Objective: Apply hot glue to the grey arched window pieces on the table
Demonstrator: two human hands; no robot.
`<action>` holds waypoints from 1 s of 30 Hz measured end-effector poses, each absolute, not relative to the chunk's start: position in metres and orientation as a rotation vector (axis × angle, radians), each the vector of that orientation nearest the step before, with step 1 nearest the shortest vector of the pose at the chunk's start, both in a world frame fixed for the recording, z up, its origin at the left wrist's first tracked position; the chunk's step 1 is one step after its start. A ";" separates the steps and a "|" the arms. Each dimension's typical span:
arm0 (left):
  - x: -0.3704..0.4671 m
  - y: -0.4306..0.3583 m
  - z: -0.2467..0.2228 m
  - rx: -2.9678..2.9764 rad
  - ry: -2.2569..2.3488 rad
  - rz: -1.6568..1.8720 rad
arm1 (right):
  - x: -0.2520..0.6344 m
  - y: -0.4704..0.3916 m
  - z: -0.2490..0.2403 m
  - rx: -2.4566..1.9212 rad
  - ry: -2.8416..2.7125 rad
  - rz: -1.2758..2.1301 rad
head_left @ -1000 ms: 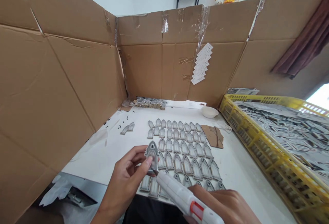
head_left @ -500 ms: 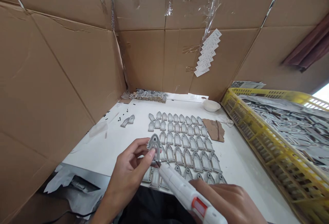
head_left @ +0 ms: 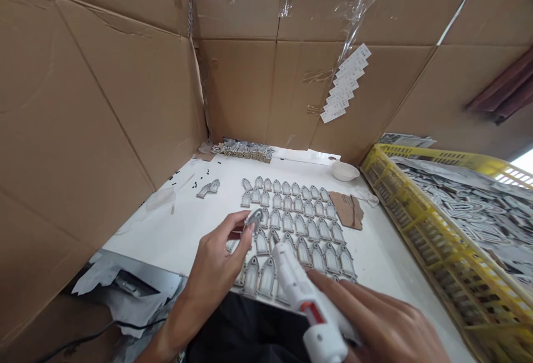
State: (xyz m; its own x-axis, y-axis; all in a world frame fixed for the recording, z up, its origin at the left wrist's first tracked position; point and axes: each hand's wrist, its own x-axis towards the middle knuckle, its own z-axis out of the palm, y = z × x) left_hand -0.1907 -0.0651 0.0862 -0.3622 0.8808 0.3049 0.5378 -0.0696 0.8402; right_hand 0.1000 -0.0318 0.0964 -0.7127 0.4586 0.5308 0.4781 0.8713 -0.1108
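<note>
- Cardboard walls (head_left: 104, 107) stand around a white table (head_left: 187, 230); taped seams and a fan of small paper tags (head_left: 345, 85) show on the back wall
- left hand (head_left: 219, 266) pinches a small grey arch-shaped piece (head_left: 254, 218) between thumb and fingertips, a narrow grip at the piece's lower edge; the piece is raised just above the table and tilted so that mostly its edge shows
- right hand (head_left: 375, 324) is wrapped around the handle of a white glue gun (head_left: 303, 296); its nozzle points up and away, toward the held piece, near it but not touching as far as one can tell
- just beyond the pinch lie rows of like pieces (head_left: 300, 224), flat and close together; some sit directly under the gun's barrel
- to the right of the grip, past the rows, a scrap of cardboard (head_left: 347, 210) and a small white bowl (head_left: 345, 171); further right a yellow crate (head_left: 416, 230) full of grey parts
- to the left of the grip, two loose pieces (head_left: 208, 188) apart from the rows; far beyond, a pile of parts (head_left: 245, 151) against the back wall
- the piece looks light, thin and stiff, probably brittle at its pointed tip and open frame; best held by the outer rim, well clear of any glue
- left wrist is bent inward, forearm coming from below; right wrist is cocked with the gun angled across the body
</note>
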 end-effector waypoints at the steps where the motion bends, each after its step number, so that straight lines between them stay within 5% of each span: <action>1: -0.194 -0.062 0.085 1.574 1.901 1.395 | 0.105 -0.031 0.101 -0.709 -2.456 -0.060; 18: -0.214 -0.038 0.062 2.289 1.921 1.301 | 0.181 -0.033 0.093 -1.071 -2.122 -0.118; 30: -0.180 -0.075 0.086 2.492 1.580 1.342 | 0.124 -0.033 0.110 -0.996 -1.951 0.336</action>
State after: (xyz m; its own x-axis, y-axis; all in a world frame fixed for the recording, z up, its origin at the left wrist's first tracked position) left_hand -0.1803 -0.0750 0.0857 0.1841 0.7065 0.6834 0.7887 -0.5211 0.3263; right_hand 0.1236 -0.0333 0.1098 -0.2780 0.7547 0.5942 0.5123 0.6398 -0.5729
